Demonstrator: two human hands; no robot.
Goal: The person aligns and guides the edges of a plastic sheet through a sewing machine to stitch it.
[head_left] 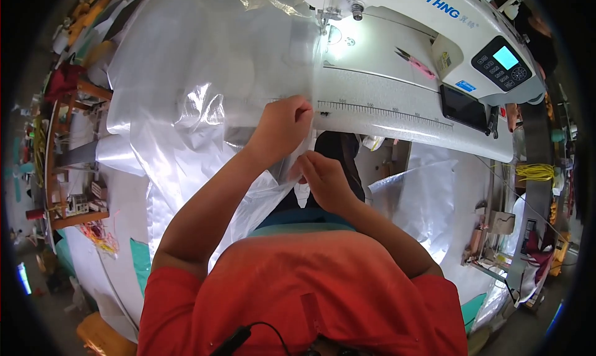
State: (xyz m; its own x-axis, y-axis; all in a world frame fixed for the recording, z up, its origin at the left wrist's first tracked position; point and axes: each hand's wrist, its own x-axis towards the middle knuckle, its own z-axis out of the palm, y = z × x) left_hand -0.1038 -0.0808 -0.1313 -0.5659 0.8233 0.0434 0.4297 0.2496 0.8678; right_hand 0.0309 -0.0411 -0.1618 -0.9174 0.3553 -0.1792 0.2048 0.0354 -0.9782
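Note:
A large clear plastic sheet (pixel 180 64) covers the left of the sewing table and hangs down over its front edge toward my lap. My left hand (pixel 283 127) is closed on the sheet's right edge, just at the table's front. Lower and nearer my body, my right hand (pixel 323 177) pinches the same edge between thumb and fingers. Behind the hands, the sheet's edge runs up to the needle area of a white sewing machine (pixel 397 8), whose lamp is lit. Whether the needle is in the plastic is too small to tell.
Pink-handled thread snips (pixel 416 63) and a black phone (pixel 464 109) lie on the machine bed, right of the ruler strip (pixel 385 106). More plastic sheeting (pixel 416 194) hangs below the table on the right. A wooden shelf (pixel 77 219) stands at left.

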